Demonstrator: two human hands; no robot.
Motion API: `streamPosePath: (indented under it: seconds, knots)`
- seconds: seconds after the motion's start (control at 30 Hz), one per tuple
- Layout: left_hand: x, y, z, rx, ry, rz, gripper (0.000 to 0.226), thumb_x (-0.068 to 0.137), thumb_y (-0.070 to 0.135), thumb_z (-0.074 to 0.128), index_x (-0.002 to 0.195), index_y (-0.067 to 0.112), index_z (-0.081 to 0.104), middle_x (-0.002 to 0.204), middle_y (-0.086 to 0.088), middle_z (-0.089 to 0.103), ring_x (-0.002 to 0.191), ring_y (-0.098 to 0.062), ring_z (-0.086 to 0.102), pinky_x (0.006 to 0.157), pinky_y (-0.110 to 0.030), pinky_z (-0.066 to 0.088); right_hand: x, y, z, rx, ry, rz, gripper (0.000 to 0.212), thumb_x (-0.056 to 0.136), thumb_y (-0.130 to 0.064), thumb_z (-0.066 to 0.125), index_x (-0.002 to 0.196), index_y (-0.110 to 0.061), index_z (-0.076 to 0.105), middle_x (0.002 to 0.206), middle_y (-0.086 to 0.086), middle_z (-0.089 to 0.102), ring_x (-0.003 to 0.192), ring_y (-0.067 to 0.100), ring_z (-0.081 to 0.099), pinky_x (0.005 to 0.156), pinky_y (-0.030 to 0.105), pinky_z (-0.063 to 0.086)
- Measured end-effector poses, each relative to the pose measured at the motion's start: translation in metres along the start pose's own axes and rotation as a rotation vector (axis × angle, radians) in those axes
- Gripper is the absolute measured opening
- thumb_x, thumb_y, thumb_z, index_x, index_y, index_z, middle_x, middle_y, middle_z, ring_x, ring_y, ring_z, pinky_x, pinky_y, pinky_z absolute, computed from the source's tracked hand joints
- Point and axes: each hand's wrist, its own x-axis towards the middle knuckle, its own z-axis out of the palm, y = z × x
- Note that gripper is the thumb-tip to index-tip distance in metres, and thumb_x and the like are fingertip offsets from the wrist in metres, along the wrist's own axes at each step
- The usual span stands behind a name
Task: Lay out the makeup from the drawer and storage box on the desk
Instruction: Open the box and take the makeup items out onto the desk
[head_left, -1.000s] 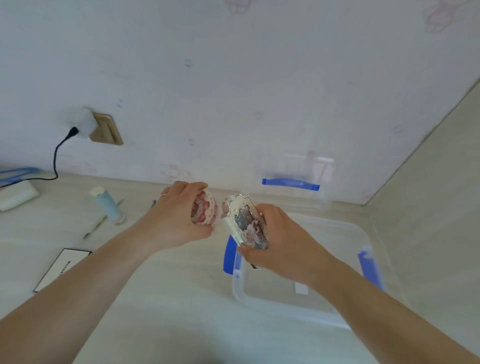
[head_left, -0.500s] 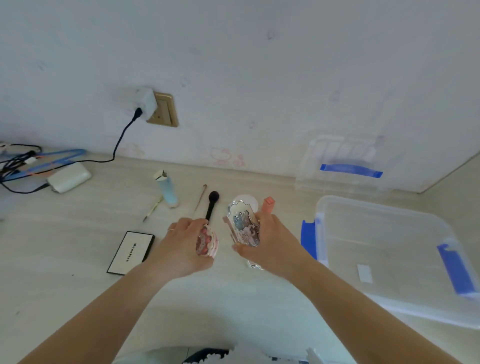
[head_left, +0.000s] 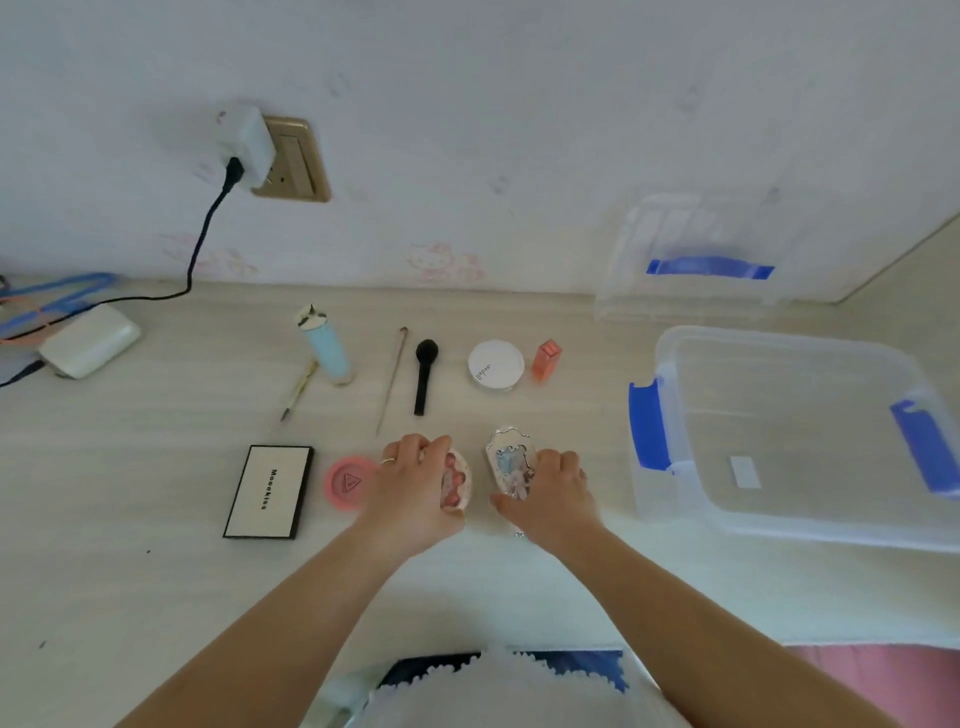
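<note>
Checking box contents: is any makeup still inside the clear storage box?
No, the clear storage box shows only a small white label on its bottom.

Pale wood-grain desk (head_left: 156, 571) against a white wall (head_left: 519, 104) with a brass-coloured socket plate (head_left: 298, 161), soft daylight.

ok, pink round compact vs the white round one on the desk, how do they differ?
The pink round compact lies in the near row beside the black-edged palette, close to the left hand; the white round compact lies in the far row beside the orange bottle. Pink bears a triangle mark, white bears dark lettering. Both lie flat, closed, untouched.
</note>
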Motion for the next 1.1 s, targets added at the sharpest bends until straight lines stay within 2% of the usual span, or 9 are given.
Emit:
streamPosePath:
  seconds: [0.2,0.4,0.63,0.8,0.97,1.1]
  knots:
    - [0.010,-0.004,0.010,-0.018,0.015,-0.018,0.082,0.069,0.043,0.068,0.139,0.025,0.030,0.132,-0.003,0.033,0.125,-0.027,0.032,0.096,-0.034,0.042,0.007,0.000,0.007,-0.049,-0.023,0.048,0.077,0.075,-0.055,0.065,0.128,-0.008,0.035,0.127,0.009,0.039,0.121,0.027,0.040,0.096,0.035,0.040]
    - [0.014,-0.004,0.018,-0.052,0.042,-0.038,0.084,0.066,0.047,0.071,0.139,0.027,0.033,0.131,-0.001,0.036,0.126,-0.028,0.032,0.099,-0.034,0.037,0.017,-0.006,0.008,-0.123,-0.015,0.070,0.083,0.073,-0.061,0.064,0.128,-0.006,0.032,0.126,0.009,0.041,0.119,0.027,0.043,0.093,0.033,0.041]
    - [0.014,-0.005,0.021,-0.127,0.142,-0.036,0.083,0.062,0.044,0.076,0.136,0.024,0.043,0.126,-0.003,0.043,0.122,-0.030,0.039,0.093,-0.031,0.038,0.025,-0.012,0.004,-0.211,-0.067,0.108,0.085,0.071,-0.070,0.060,0.124,-0.009,0.031,0.120,0.008,0.045,0.114,0.027,0.051,0.079,0.035,0.044]
    - [0.016,-0.004,0.020,-0.113,0.096,-0.055,0.089,0.064,0.049,0.074,0.141,0.028,0.034,0.132,0.000,0.037,0.126,-0.026,0.034,0.098,-0.031,0.036,0.026,-0.010,0.003,-0.250,-0.050,0.088,0.084,0.072,-0.072,0.057,0.122,-0.009,0.032,0.119,0.007,0.047,0.111,0.026,0.054,0.074,0.034,0.041]
    - [0.016,-0.004,0.018,-0.115,0.076,-0.058,0.099,0.066,0.055,0.073,0.147,0.027,0.022,0.145,-0.002,0.027,0.134,-0.028,0.029,0.105,-0.035,0.032,0.028,-0.009,0.003,-0.210,-0.036,0.091,0.083,0.074,-0.075,0.050,0.121,-0.009,0.033,0.119,0.008,0.048,0.111,0.027,0.054,0.077,0.035,0.042]
    - [0.018,-0.003,0.007,-0.156,0.163,-0.027,0.088,0.073,0.058,0.065,0.145,0.024,0.029,0.147,-0.003,0.031,0.135,-0.028,0.030,0.105,-0.040,0.033,0.024,0.002,-0.003,-0.054,-0.009,0.120,0.081,0.080,-0.068,0.049,0.132,-0.010,0.030,0.129,0.010,0.046,0.120,0.029,0.049,0.089,0.038,0.042]
